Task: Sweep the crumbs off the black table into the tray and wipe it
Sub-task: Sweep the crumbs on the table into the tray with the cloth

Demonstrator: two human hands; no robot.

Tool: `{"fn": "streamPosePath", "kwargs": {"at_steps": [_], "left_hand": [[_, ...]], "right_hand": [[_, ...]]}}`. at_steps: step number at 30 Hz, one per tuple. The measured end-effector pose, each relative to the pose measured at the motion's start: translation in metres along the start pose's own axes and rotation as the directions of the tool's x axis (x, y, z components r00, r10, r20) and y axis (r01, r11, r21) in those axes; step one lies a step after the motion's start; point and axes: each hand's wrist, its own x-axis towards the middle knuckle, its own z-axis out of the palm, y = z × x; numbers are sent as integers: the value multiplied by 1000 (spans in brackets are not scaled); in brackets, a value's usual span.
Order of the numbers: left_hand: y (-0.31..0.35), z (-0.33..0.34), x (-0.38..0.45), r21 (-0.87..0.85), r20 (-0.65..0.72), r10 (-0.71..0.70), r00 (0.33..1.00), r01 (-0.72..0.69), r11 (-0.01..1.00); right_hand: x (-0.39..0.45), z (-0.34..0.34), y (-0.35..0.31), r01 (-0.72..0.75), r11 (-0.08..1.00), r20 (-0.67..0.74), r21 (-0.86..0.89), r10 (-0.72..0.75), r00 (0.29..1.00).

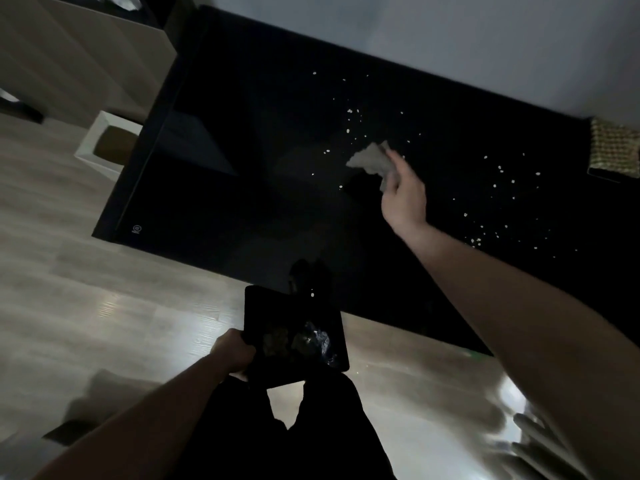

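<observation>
Right hand [403, 192] pinches the cloth [370, 161]; left hand [233, 355] grips the tray [294, 306], lengthwise toward the table [242, 150].

Pale wood-look floor [86, 289] fills the left side and the bottom, with bright glare patches shining off it near the bottom right. Up in the top left corner stands a light beige cabinet [86, 60], tall and plain-fronted. Just below it, tucked beside the table's left edge, sits a white square bin [90, 147] with something brownish inside; what it holds is too dim to tell. Over at the table's far right corner rests a woven mat [614, 150], straw-coloured, cut off by the frame. A grey-white wall [450, 29] runs behind the table's far edge. A small dark block [65, 433] lies on the floor, bottom left, blurred.
</observation>
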Motion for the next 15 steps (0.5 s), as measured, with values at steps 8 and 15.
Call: {"fn": "streamPosePath", "kwargs": {"at_steps": [8,15], "left_hand": [[-9,-5,16,39,-19,30,999,-29,999],[-8,-21,15,29,11,22,1000,-22,999]], "right_hand": [[64,49,8,94,878,256,-469,33,966],[-66,79,41,415,858,354,-302,-304,885]]}}
